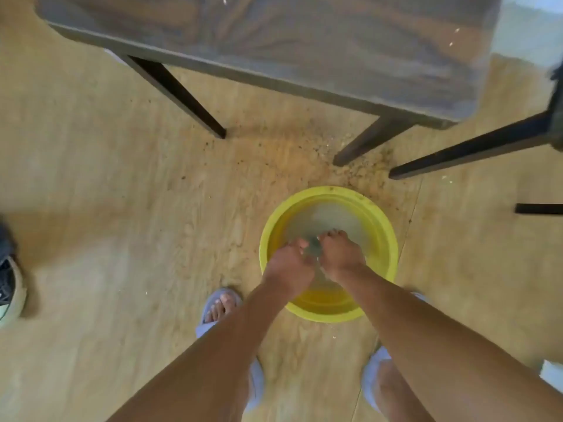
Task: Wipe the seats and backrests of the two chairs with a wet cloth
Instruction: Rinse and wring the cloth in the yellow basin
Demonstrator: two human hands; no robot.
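1. Cloth (313,246): only a small grey-green bunch shows, pinched between the two fists over the water in the yellow basin (387,236). Its full shape and long axis cannot be read; most of it is hidden inside the hands.
2. Left hand (289,266): curled closed around its side of the cloth, knuckles up, over the near-left part of the basin.
3. Right hand (341,254): likewise closed on the cloth, thumb and fingers tucked, just beside the left hand, almost touching it. Looks like a wringing or rinsing grip — a judgement, not certain.
4. Basin sits on the wooden floor (122,239), holding cloudy water, right between the person's slippered feet (219,306).
5. Chair seat (274,41): beyond the basin, at its far side and higher, its dark legs landing just past the basin's far rim. A second chair's legs (472,147) stand to the basin's far right.
6. The relation that matters: cloth goes up and forward from the basin to the seat; both hands sit equally near, right slightly ahead.
7. Crumbs and grit lie on the floor at the basin's far rim; a shoe (9,287) is far left.
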